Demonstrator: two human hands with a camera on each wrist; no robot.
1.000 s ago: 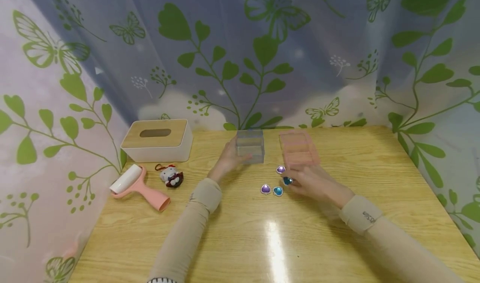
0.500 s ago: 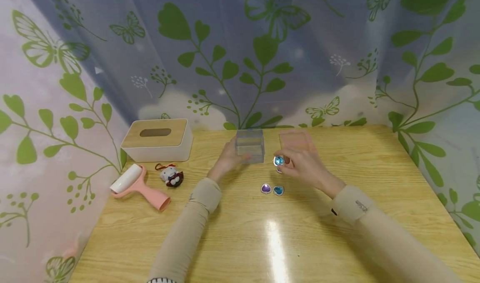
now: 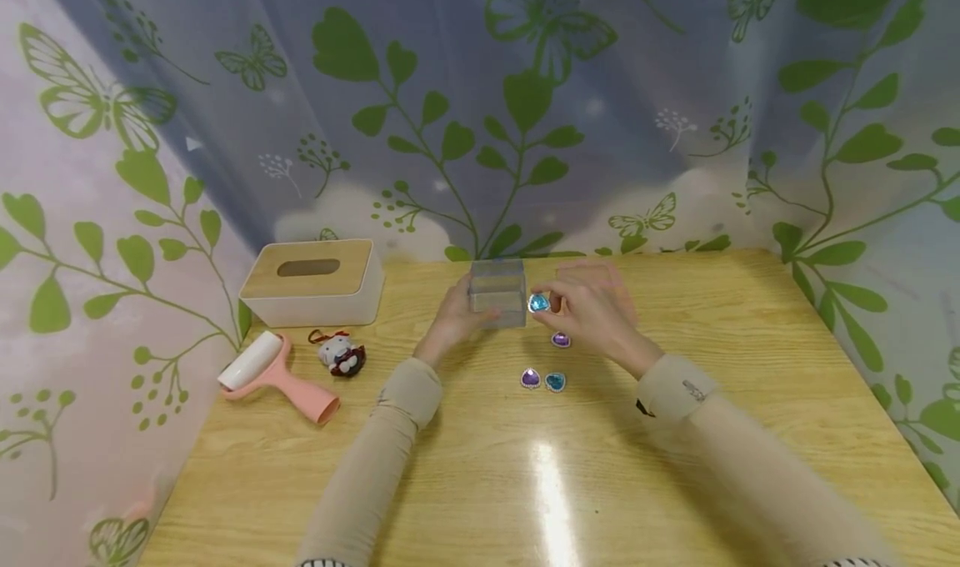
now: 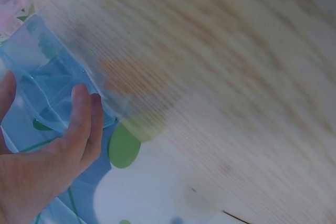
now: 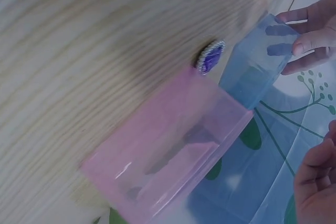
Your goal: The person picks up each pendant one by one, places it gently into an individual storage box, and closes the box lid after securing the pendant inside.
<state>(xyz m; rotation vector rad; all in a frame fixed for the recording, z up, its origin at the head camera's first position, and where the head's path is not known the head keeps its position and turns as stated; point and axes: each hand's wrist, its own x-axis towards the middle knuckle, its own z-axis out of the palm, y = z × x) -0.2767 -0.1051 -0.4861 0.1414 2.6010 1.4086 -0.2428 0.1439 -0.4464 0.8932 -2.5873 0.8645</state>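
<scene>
My left hand (image 3: 452, 323) grips a clear blue box (image 3: 498, 283), its thumb along the near side; in the left wrist view the fingers (image 4: 80, 111) lie against the box's wall. Just right of that box, my right hand (image 3: 596, 317) pinches a blue gem with a beaded silver rim (image 3: 538, 303), held above the table. Below this hand lies a purple gem (image 3: 560, 340). Nearer to me, another purple gem (image 3: 530, 378) and a second blue gem (image 3: 555, 381) lie side by side. A clear pink box (image 5: 173, 150) stands behind the right hand, partly hidden by it in the head view.
On the left stand a white tissue box with a wooden lid (image 3: 311, 279), a small cat-figure charm (image 3: 342, 355) and a pink-handled roller (image 3: 288, 375). A patterned curtain (image 3: 450, 117) hangs along the wooden table's (image 3: 450, 484) back and sides.
My right hand has lifted the blue gem from the table and carried it leftward and away from me, up to the blue box. The left hand has stayed on the box.
</scene>
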